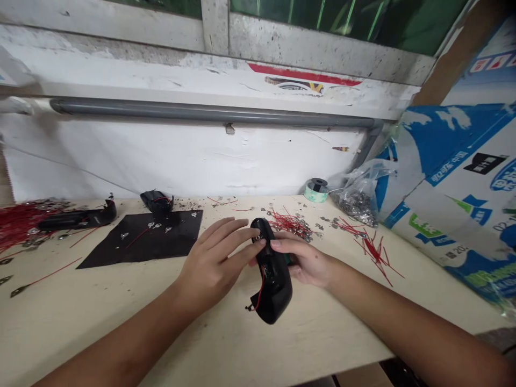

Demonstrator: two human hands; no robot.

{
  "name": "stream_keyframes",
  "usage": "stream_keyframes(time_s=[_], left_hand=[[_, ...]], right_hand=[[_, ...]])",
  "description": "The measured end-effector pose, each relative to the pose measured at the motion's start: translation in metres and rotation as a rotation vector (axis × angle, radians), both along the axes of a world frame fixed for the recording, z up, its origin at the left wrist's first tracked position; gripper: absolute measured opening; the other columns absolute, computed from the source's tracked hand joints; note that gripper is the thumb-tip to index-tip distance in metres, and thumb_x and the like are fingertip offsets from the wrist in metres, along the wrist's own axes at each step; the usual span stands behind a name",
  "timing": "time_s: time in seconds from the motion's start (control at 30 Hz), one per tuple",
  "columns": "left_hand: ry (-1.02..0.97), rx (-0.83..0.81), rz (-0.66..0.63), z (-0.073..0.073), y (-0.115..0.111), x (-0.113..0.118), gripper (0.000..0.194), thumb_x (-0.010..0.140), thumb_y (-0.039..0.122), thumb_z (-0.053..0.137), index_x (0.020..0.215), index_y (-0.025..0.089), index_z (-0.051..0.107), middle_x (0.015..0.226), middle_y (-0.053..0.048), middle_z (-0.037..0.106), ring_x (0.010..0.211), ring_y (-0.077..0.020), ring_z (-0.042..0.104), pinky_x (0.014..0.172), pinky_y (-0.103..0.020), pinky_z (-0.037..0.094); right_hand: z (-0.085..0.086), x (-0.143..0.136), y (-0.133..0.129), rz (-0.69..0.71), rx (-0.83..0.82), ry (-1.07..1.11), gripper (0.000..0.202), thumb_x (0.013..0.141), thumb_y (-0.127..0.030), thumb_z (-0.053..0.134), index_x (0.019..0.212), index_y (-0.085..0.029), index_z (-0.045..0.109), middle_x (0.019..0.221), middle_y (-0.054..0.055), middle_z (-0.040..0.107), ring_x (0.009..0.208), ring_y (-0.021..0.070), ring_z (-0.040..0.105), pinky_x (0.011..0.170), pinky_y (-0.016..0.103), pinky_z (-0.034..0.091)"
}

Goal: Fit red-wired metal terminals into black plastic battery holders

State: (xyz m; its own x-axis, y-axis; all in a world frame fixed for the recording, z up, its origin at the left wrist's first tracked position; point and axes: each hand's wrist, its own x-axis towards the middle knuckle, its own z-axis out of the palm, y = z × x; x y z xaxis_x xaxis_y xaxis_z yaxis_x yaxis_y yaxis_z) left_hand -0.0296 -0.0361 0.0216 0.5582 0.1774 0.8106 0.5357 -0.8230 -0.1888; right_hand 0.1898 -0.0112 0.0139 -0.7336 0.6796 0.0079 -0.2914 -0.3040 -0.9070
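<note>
Over the pale table (226, 349), right hand (308, 260) clamps black casing (277, 298), left hand (215, 263) touches it, pinch unclear to me; seemingly fitting, steadiness needed next

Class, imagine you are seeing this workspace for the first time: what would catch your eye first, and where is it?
Probably the curved black casing at the centre, held in the right hand with the left hand's fingers at its upper end. Next, the heap of red wires at the table's far left, and the large blue-and-white carton on the right.
</note>
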Motion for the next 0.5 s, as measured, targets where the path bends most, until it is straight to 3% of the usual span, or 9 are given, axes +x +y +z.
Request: stream_keyframes(time_s=[0.17,0.33,0.5], left_hand=[[-0.059,-0.037,0.019,-0.004,-0.002,0.002,0.03,0.081,0.001,0.067,0.107,0.015,0.07,0.108,-0.011,0.075,0.11,-0.0302,0.065,0.095,-0.049,0.055],[-0.3,-0.288,-0.005,-0.012,-0.003,0.01,0.019,0.087,0.004,0.063,0.101,0.015,0.071,0.101,-0.008,0.077,0.098,-0.0196,0.071,0.089,-0.034,0.059],[-0.402,-0.446,0.087,-0.012,-0.003,0.011,0.016,0.09,0.009,0.061,0.092,0.018,0.074,0.097,-0.007,0.074,0.088,-0.0178,0.07,0.076,-0.03,0.058]], right_hand=[[-0.004,0.003,0.001,0.008,-0.031,-0.003,0.033,0.087,-0.038,0.072,0.111,-0.015,0.069,0.095,0.012,0.073,0.061,0.0083,0.058,0.035,0.012,0.019],[-0.006,0.003,0.002,-0.047,-0.037,0.042,0.03,0.085,-0.037,0.075,0.108,-0.017,0.071,0.095,0.008,0.071,0.059,0.007,0.053,0.035,0.013,0.025],[-0.003,0.002,0.001,-0.074,-0.001,0.075,0.025,0.084,-0.034,0.075,0.104,-0.018,0.074,0.097,0.008,0.069,0.065,0.0076,0.053,0.038,0.013,0.025]])
